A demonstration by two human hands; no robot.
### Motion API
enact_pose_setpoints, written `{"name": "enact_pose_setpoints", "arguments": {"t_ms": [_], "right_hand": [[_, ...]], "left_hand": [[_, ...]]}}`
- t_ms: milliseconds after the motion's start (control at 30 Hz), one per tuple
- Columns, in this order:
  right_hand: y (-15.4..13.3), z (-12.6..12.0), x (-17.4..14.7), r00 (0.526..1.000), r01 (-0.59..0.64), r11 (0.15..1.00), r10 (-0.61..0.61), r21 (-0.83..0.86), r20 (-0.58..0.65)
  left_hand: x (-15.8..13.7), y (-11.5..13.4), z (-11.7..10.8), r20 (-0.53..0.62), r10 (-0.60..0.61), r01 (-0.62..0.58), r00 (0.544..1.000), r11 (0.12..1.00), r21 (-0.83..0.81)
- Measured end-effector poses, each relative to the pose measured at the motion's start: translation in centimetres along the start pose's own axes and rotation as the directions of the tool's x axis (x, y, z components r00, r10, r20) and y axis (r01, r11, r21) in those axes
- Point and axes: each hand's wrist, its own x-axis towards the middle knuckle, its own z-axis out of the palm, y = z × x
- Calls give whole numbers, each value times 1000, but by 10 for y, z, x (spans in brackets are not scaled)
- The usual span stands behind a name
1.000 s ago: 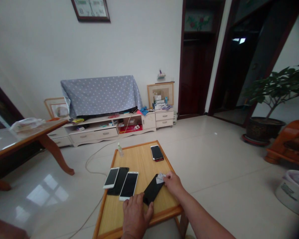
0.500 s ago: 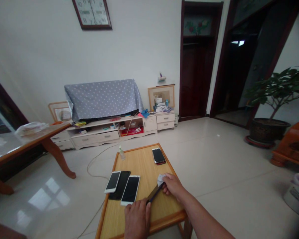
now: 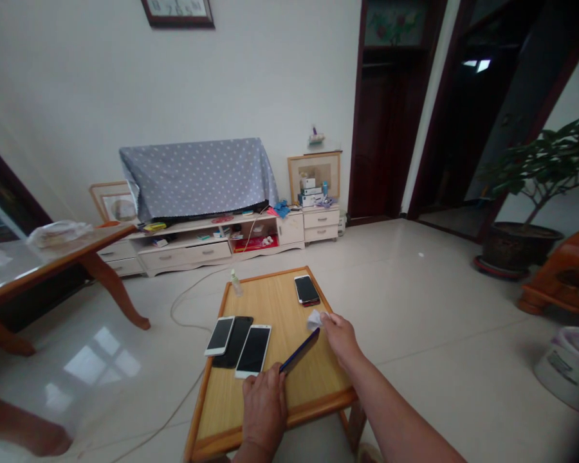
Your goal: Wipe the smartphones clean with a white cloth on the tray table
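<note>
My left hand (image 3: 265, 402) is closed on the lower end of a dark blue phone (image 3: 300, 351), which is tilted up on its edge above the small wooden table (image 3: 289, 392). At the phone's far end, my right hand (image 3: 340, 337) pinches a crumpled white tissue (image 3: 314, 319). A white phone with a dark screen (image 3: 253, 350) lies just beyond my left hand. Left of it, another white phone (image 3: 220, 335) rests partly on a black phone (image 3: 235, 347). Near the far right corner lies a white-framed phone (image 3: 306, 289) on top of something dark red.
A small clear bottle (image 3: 236, 283) stands at the table's far left corner. A cable (image 3: 176, 308) runs over the floor on the left. A larger wooden table (image 3: 110, 247) is at left, a white bucket (image 3: 567, 366) at right, and a low white cabinet (image 3: 188, 256) along the wall.
My right hand with the tissue has come off the phone's far end, a little up and right. The phone has turned so its edge faces me. The whole view has shifted slightly.
</note>
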Motion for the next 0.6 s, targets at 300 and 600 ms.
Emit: {"name": "enact_pose_setpoints", "arguments": {"t_ms": [300,600], "right_hand": [[-3,2,-10,980,199,973,-198,-115,19],[-17,44,-66,917,378,829,-277,-411,285]], "left_hand": [[1,-6,6,-27,-2,2,1000,1000,22],[0,-8,6,-72,11,-10,997,1000,25]]}}
